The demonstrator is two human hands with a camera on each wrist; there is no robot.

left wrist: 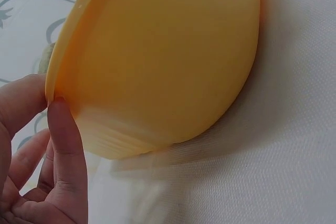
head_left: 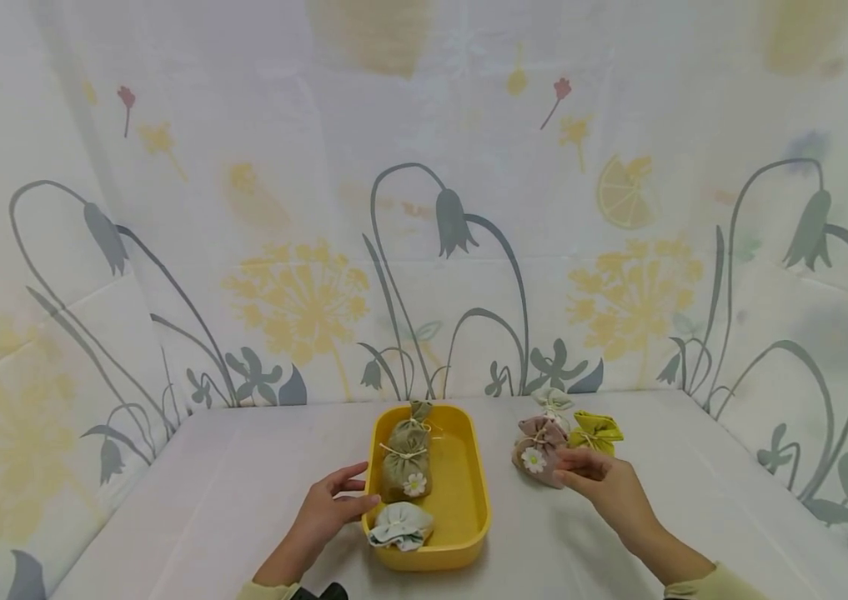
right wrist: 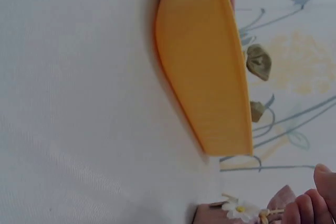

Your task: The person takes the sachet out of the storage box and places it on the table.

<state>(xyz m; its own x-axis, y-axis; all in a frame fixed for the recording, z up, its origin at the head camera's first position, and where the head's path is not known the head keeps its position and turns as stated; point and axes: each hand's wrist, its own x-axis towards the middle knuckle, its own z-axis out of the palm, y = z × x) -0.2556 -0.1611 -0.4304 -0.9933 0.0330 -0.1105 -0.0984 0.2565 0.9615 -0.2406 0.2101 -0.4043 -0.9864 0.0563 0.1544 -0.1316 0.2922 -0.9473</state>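
My left hand (head_left: 328, 507) pinches the left rim of a yellow plastic tray (head_left: 461, 554) between thumb and finger, which the left wrist view shows close up. Inside the tray lie two olive-brown drawstring pouches (head_left: 404, 471), the nearer with a white flower, and a pale pouch (head_left: 401, 527) at the front left corner. To the right, a dusky pink pouch (head_left: 536, 442) with a white flower stands on the table. My right hand (head_left: 611, 487) is at its right side, fingertips at its edge, thumb and fingers apart. Whether they touch it is hard to tell.
Behind the pink pouch are a pale green pouch (head_left: 553, 400) and a bright yellow pouch (head_left: 596, 429). A white cloth covers the table (head_left: 258, 467). A flower-printed curtain (head_left: 424, 317) hangs along the table's back and sides.
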